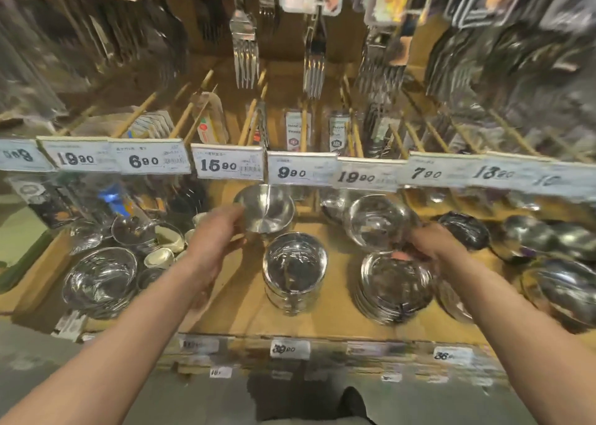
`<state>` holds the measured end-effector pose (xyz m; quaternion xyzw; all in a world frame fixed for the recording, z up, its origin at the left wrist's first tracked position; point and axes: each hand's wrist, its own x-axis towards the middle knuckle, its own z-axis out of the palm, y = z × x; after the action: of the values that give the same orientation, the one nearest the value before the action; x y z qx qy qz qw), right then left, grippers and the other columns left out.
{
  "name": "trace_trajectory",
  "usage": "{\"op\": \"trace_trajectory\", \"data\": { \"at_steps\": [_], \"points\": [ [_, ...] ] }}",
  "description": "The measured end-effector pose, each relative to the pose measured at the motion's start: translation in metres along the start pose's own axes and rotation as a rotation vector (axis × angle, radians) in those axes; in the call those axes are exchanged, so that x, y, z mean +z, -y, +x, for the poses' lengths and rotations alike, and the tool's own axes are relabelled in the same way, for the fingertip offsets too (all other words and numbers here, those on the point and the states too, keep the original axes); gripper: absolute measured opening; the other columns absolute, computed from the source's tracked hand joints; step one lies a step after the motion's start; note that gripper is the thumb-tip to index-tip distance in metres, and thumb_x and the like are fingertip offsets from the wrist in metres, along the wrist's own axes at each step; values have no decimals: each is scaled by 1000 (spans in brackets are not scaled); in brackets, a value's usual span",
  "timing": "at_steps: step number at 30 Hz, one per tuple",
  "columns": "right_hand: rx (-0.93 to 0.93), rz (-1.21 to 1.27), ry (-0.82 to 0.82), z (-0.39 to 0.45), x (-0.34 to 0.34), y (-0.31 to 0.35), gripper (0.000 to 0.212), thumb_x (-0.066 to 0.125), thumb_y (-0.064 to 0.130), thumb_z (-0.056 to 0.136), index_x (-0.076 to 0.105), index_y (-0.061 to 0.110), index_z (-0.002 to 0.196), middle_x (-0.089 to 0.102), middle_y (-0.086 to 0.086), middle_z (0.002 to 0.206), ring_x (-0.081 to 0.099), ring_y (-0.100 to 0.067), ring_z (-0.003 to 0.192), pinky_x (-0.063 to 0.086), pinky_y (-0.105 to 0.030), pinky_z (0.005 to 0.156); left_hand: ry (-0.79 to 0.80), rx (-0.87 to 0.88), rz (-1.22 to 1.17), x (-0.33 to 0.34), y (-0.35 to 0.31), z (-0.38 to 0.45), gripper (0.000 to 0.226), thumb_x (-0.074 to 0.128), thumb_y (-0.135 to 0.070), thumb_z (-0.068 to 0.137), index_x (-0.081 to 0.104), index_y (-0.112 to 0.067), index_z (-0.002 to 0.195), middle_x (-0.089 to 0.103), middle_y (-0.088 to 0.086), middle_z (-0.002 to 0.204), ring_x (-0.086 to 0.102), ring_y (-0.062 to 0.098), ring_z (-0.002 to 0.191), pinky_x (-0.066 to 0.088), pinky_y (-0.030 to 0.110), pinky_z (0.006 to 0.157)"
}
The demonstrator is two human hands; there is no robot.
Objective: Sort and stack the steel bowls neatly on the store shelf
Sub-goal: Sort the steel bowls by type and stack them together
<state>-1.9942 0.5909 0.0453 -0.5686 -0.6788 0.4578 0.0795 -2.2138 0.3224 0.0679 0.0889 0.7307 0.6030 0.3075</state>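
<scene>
The left hand [219, 231] held one steel bowl [266, 208] raised and tilted above the wooden shelf [245, 302], its fingers curled round the bowl's left rim, just under the price tags. The right hand [432, 242] reached between two groups of bowls on the right; blur hid whether its fingers pinched anything, so I could not tell their state.

On the shelf, a tall bowl stack [294, 271] stood at the centre, just near of the held bowl. To its right sat a flatter stack of dishes [395, 284], touching the right hand, and one deep bowl [379, 223] stood farther back. A wide bowl [100, 279] lay near left, with several small cups [161, 247] behind it; their number was unclear. Dark bowls [464, 229] crowded the far right, too smeared to count.

A row of nine price tags [227, 165] fronted the rail above. Three bundles of forks [246, 60] hung higher up.
</scene>
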Motion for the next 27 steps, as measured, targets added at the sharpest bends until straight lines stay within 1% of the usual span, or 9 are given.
{"op": "trace_trajectory", "data": {
  "at_steps": [3, 6, 8, 11, 13, 14, 19, 23, 27],
  "points": [
    [106, 353, -58, -23, -29, -25, 3, 62, 1, 95, 62, -2, 95, 65, -18, 74, 67, -23, 50, 56, -28, 42, 39, 75, 61, 20, -21, 2, 15, 55, -16, 96, 69, -11, 96, 69, 9, 90, 62, 21, 81, 56, 28, 59],
    [191, 542, -76, -46, -57, -51, 14, 51, -10, 94, 59, 0, 98, 64, -14, 69, 66, -22, 53, 50, -25, 34, 119, 111, 108, 52, -30, -7, 9, 62, -12, 91, 71, -14, 92, 68, 2, 85, 60, 17, 77, 48, 27, 63],
    [244, 620, -106, -60, -72, -68, 25, 42, -16, 90, 59, -2, 103, 63, -16, 84, 64, -20, 55, 49, -27, 39, 255, 141, 142, 75, -29, -18, 14, 61, -12, 93, 72, -21, 96, 68, 0, 90, 60, 15, 81, 47, 28, 67],
    [287, 761, -125, -75, -89, -93, 57, 35, -22, 83, 48, -4, 135, 60, -17, 115, 63, -24, 86, 61, -40, 54, 364, 126, 169, 105, -27, -31, 22, 55, -7, 98, 71, -21, 103, 63, 3, 96, 58, 15, 89, 49, 27, 70],
    [308, 868, -111, -81, -98, -106, 62, 33, -22, 83, 44, -2, 141, 57, -19, 133, 60, -31, 118, 64, -39, 55, 417, 134, 233, 121, -24, -38, 26, 50, -6, 101, 69, -16, 114, 60, 5, 100, 57, 15, 91, 49, 25, 71],
    [321, 933, -91, -84, -102, -110, 61, 32, -21, 84, 43, -1, 141, 56, -22, 134, 58, -35, 122, 64, -41, 56, 443, 140, 257, 128, -22, -41, 27, 48, -6, 102, 67, -15, 118, 59, 5, 100, 57, 14, 90, 49, 24, 71],
    [371, 1103, -48, -80, -112, -130, 39, 37, -13, 92, 50, 3, 125, 56, -30, 118, 62, -44, 102, 62, -52, 54, 488, 78, 277, 161, -9, -45, 23, 50, -10, 101, 67, -15, 115, 56, 11, 95, 54, 20, 90, 53, 39, 84],
    [387, 1008, -38, -64, -119, -139, 32, 43, -9, 98, 50, 4, 127, 60, -28, 119, 62, -38, 114, 62, -47, 56, 425, 12, 303, 190, 3, -29, 21, 54, -13, 98, 69, -20, 110, 64, 3, 93, 58, 17, 86, 52, 34, 76],
    [348, 952, 18, -40, -134, -149, 33, 44, -8, 99, 51, -5, 132, 64, -29, 121, 69, -35, 99, 62, -47, 74, 299, -38, 369, 220, 7, -13, 19, 56, -11, 93, 71, -21, 100, 72, 7, 99, 66, 25, 90, 57, 43, 88]
  ]
}}
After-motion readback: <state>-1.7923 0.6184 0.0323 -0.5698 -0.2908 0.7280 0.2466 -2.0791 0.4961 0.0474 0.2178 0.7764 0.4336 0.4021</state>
